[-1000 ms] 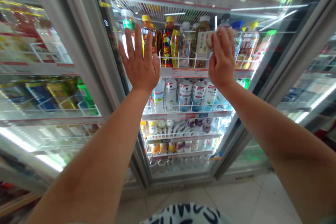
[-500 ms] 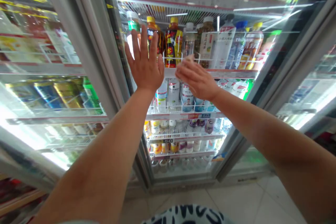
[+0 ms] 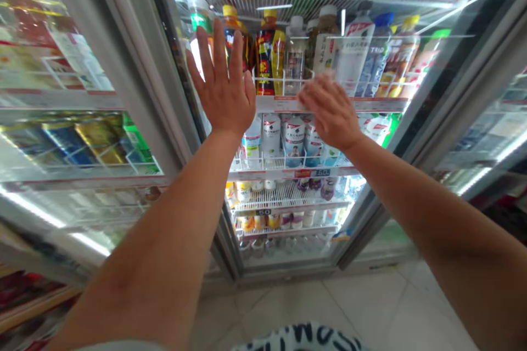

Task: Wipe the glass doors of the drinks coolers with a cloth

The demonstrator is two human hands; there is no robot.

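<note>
I stand facing a glass fridge door [image 3: 362, 192]. My left hand [image 3: 224, 93] lies flat on the glass near the door's left edge, fingers spread and stretched upward, holding nothing. My right hand [image 3: 331, 115] is pressed to the glass a little to the right and lower, fingers together and smeared by motion. A small pale wad seen under it earlier is now hidden beneath the palm. Behind the glass, tall drink bottles [image 3: 267, 60] stand on the upper shelf and white bottles [image 3: 293, 137] on the shelf below.
A second fridge [image 3: 74, 137] with blue and gold packs stands to the left, behind a grey door frame [image 3: 135, 77]. Another glass door [image 3: 486, 137] angles away on the right. Pale floor tiles [image 3: 370, 307] run below the doors.
My right hand swept from the upper right of the glass down and left, then back a little to the right. My left hand stayed flat on the glass.
</note>
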